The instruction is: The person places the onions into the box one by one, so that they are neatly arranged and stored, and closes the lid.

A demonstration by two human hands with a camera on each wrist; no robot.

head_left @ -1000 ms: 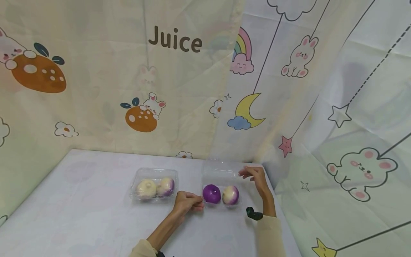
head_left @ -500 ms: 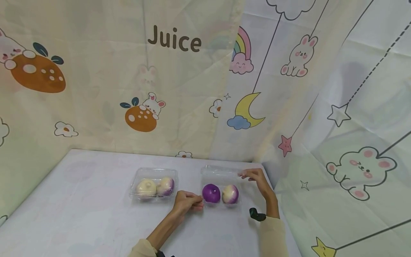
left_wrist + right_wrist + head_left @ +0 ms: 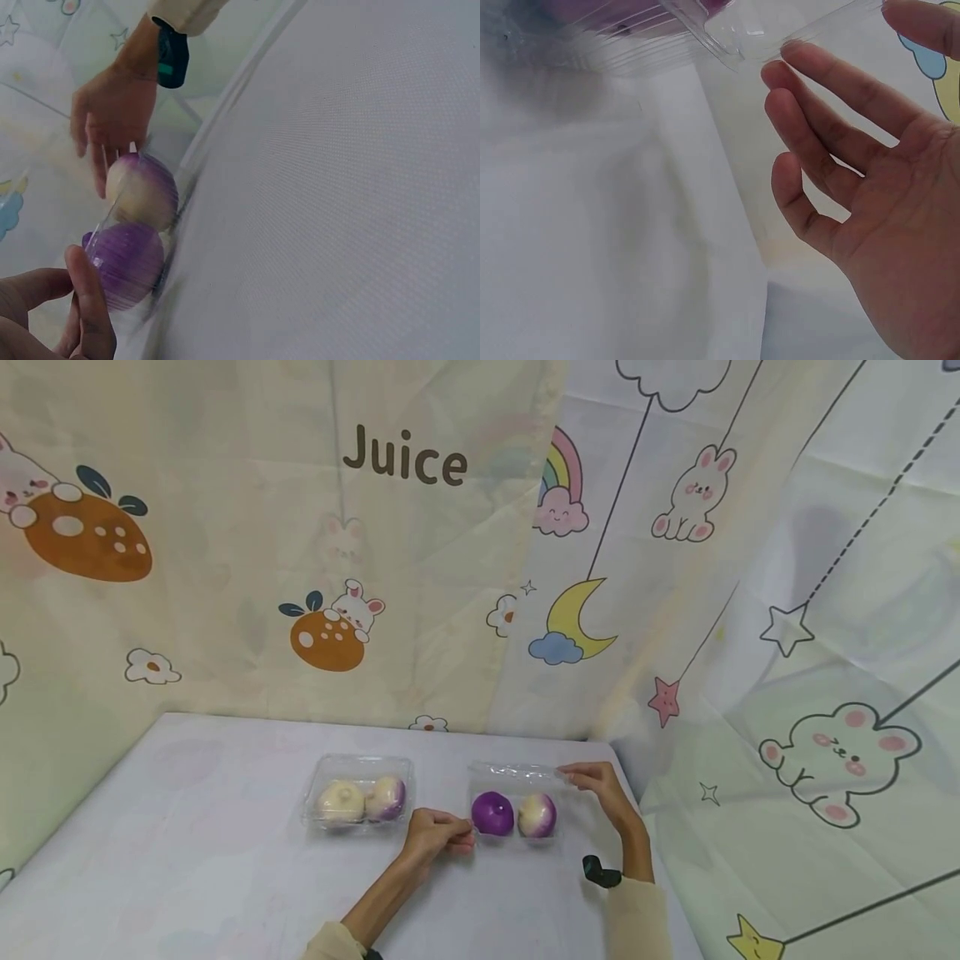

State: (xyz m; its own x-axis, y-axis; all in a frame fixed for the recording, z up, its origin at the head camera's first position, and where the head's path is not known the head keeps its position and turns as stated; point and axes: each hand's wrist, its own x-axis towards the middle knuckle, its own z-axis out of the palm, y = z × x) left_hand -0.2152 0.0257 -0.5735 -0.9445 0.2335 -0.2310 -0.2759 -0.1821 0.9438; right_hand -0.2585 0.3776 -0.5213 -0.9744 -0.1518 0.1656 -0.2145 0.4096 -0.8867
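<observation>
A clear plastic clamshell box (image 3: 517,842) stands at the right of the table, its hinged lid (image 3: 517,770) raised at the back. Inside sit a purple onion-like vegetable (image 3: 492,814) and a white-and-purple turnip-like one (image 3: 537,816). My left hand (image 3: 441,833) pinches the box's left front edge between thumb and fingers, seen closer in the left wrist view beside the purple vegetable (image 3: 129,262). With thumb and forefinger my right hand (image 3: 603,785) holds the lid's right edge. The right wrist view shows the other fingers of this hand (image 3: 877,165) loosely bent below the lid edge (image 3: 832,22).
To the left is a second clear clamshell box (image 3: 358,763), its lid down, holding a whitish round vegetable (image 3: 341,802) and a white-and-purple one (image 3: 386,798). The white table (image 3: 187,860) meets a printed curtain (image 3: 420,635) at the back and right.
The lid has come down and forward from its higher tilt, my right hand lowering with it. My left hand stays at the box's left front edge.
</observation>
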